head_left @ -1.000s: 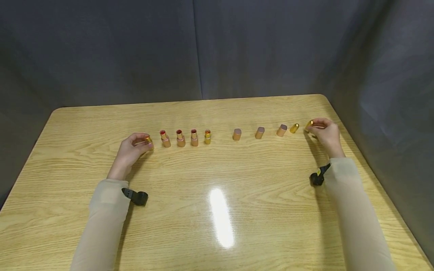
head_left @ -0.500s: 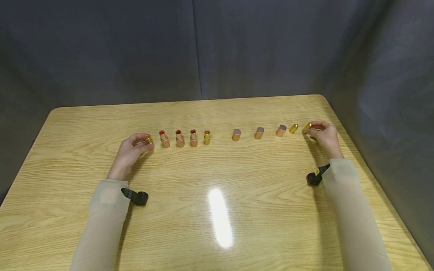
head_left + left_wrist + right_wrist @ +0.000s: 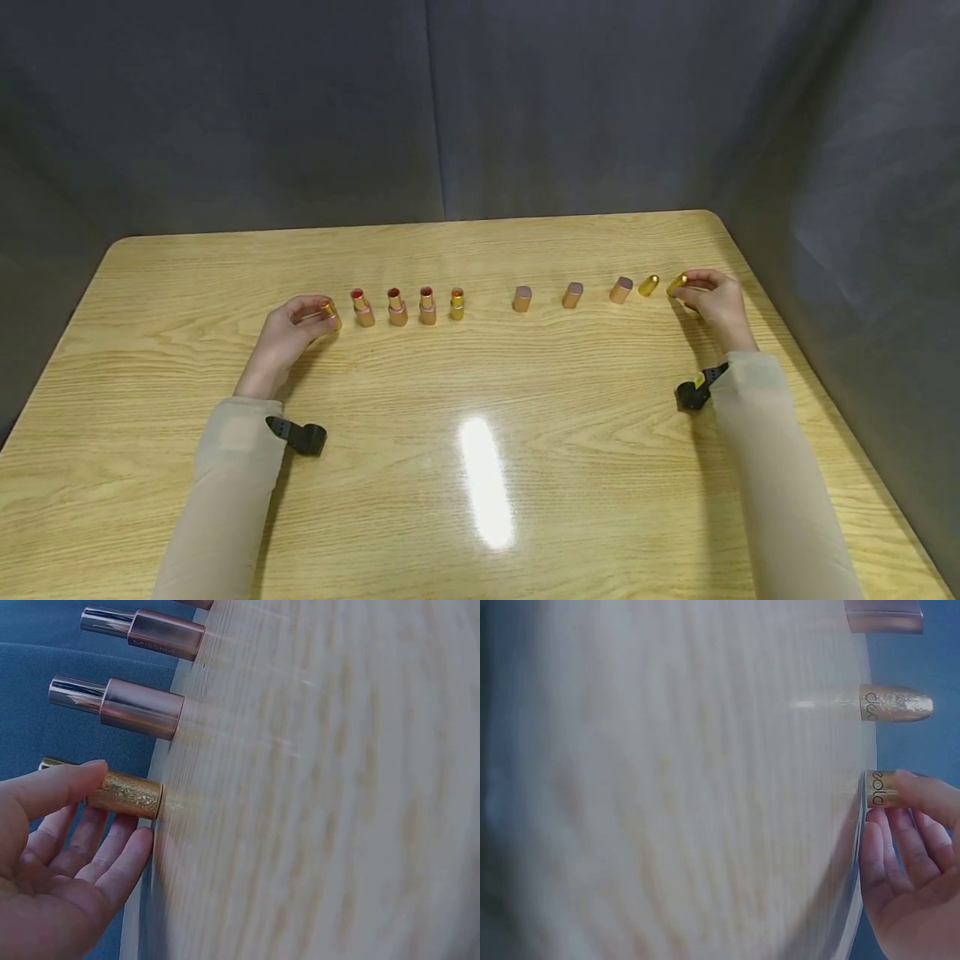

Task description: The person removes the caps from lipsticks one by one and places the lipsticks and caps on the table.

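My left hand pinches an uncapped gold lipstick between thumb and fingers at the left end of a row; its base meets the wooden table. Beside it stand three uncapped rose-gold lipsticks, the nearest one just to the right, then another gold lipstick. Far right, my right hand pinches a gold lipstick cap, its lower end at the tabletop and its upper part behind the thumb. A second gold cap stands upright just left of it.
Three rose-gold caps, among them a middle one, stand spaced apart right of centre. The wooden table ends at a dark cloth backdrop, and grey cloth hangs along the right side. Light glares on the front middle of the tabletop.
My right hand has moved slightly left and lowered the gold cap to the tabletop. The left hand keeps its pinch on the gold lipstick in place. The head view has shifted slightly.
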`<state>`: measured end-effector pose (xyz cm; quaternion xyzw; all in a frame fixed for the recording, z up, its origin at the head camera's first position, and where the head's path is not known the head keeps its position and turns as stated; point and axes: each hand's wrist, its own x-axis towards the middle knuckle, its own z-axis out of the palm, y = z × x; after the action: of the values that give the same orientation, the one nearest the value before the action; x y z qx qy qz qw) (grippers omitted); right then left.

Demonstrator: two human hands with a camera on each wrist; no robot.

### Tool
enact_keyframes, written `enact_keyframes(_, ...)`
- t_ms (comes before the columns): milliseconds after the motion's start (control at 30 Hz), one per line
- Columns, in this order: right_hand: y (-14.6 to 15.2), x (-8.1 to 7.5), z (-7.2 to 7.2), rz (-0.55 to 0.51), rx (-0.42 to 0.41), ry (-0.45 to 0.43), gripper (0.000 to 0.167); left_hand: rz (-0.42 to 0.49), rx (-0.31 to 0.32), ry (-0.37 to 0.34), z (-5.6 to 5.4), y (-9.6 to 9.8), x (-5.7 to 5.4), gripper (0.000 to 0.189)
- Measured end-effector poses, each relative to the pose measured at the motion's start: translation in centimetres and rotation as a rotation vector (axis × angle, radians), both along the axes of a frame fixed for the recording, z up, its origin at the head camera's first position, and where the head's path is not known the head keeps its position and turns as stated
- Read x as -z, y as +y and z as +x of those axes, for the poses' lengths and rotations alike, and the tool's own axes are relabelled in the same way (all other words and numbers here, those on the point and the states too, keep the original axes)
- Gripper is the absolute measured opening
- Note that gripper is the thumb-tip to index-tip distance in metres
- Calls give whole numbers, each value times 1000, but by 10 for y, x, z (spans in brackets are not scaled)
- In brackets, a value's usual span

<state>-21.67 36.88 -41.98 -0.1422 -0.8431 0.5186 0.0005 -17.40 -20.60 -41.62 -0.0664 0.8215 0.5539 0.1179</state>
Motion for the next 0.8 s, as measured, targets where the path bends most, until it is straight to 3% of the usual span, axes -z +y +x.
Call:
enact_keyframes(433,4,2,-2,-40,-6,-10,23,-1,7,19,0,0,-3,53)
enact_keyframes(633,5,1,0,-116,-16,-3,24,2,-1,18,0,0,-2,52)
enact_keyframes(800,6,1,3,-246,-3,8,25,0,3,10,0,-1,-2,52)
